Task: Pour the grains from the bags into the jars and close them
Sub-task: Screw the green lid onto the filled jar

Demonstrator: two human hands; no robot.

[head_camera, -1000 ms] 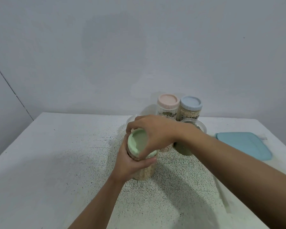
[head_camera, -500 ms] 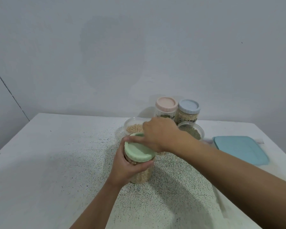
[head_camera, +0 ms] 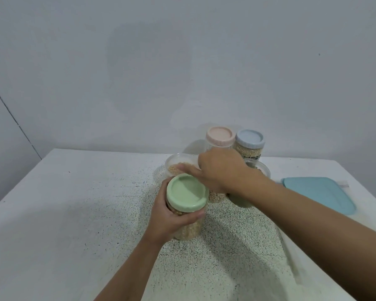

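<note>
Left open, back-centre crowded
Table (head_camera: 74, 213) left half gives free passage. Pink jar (head_camera: 220, 136), blue jar (head_camera: 250, 139) and open tub (head_camera: 178, 164) cluster near the wall; green jar (head_camera: 186, 193) stands before them; teal lid (head_camera: 317, 196) occupies the right edge.

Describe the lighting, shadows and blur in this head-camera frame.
Head view: soft, even light, no glare; broad soft shadows lie on the speckled table; the right hand looks slightly smeared, the green lid is crisp; the wide lens swells the near right forearm.
</note>
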